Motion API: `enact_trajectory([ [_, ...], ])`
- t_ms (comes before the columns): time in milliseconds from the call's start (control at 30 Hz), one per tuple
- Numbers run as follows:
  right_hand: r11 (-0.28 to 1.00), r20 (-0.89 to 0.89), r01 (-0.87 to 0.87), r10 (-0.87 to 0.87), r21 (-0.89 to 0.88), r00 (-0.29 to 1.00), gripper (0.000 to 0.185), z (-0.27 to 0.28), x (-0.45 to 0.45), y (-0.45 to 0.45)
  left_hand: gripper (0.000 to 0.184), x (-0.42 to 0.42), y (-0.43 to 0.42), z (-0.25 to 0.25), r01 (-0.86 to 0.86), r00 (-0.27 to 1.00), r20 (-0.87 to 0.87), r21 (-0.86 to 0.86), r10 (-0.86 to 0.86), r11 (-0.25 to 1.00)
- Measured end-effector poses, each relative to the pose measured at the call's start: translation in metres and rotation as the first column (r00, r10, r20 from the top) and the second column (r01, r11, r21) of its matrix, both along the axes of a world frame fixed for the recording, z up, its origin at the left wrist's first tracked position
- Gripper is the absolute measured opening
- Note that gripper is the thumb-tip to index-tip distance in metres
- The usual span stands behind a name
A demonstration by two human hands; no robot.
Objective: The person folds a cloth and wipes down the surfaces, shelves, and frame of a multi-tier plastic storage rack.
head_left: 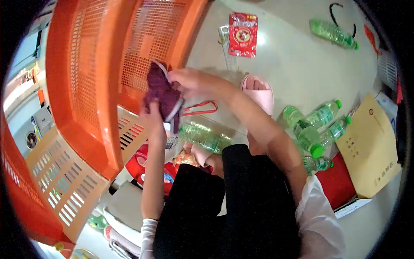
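"Between the two hands, what's that bunched thing?"

"A maroon cloth piece [163, 93] with pale trim. It lies against the fingers of the left hand [153, 120], above and to the right of the palm, and just left of the right hand [188, 82]. What kind of article it is, I can't tell; it's crumpled and partly covered."

"How would it handle?"

"Light and soft, I'd judge, with little stiffness of its own, so it should sag wherever nobody supports it. Probably not slippery, and hardly fragile. I'd take it by the trimmed edge, which may be firmer, and steady the body of it from below."

"And the hands themselves?"

"The right is curled, thumb and fingers drawn together at the cloth's upper right side, seemingly pinching it. The left curls round the lower left side, holding the fabric, though blur hides how tightly it presses."

"What's near them?"

"Beyond the left hand stands an orange basket [105, 93], its mesh wall behind the cloth. Below the right hand, apart from it, is a red strap [200, 113]; lower again, a clear green bottle [203, 136] lies on its side."
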State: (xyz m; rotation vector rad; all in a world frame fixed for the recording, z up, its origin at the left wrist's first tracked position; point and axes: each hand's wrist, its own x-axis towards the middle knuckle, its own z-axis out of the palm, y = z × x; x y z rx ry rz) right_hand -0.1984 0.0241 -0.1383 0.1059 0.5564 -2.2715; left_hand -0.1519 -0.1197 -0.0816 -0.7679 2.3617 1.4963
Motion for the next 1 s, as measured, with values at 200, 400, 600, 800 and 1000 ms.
enact_trajectory([
  [200,0.017,-0.783,0.808,0.263,0.588,0.564,0.011,-0.02,-0.07,-0.007,0.04,-0.031,-0.026,-0.02,-0.333,0.864,-0.457,-0.208,0.21,0.92],
  [400,-0.297,-0.541,0.92,0.744,0.257,0.392,0.016,-0.048,-0.125,-0.029,0.039,-0.014,-0.037,-0.047,-0.318,0.881,-0.44,-0.284,0.172,0.905],
  [600,-0.228,-0.617,0.816,0.556,0.53,0.557,0.017,-0.093,-0.153,-0.064,0.039,-0.003,-0.036,-0.058,-0.392,0.894,-0.312,-0.199,0.321,0.898],
  [800,-0.199,-0.581,0.84,0.641,0.504,0.501,0.015,-0.086,-0.147,-0.053,0.049,-0.003,-0.027,-0.054,0.063,0.969,-0.126,-0.702,-0.211,0.71],
  [1000,-0.185,-0.321,0.733,0.81,0.654,0.491,0.017,-0.047,-0.126,-0.043,0.062,0.0,-0.029,-0.055,0.227,0.961,0.011,-0.609,-0.278,0.76],
])
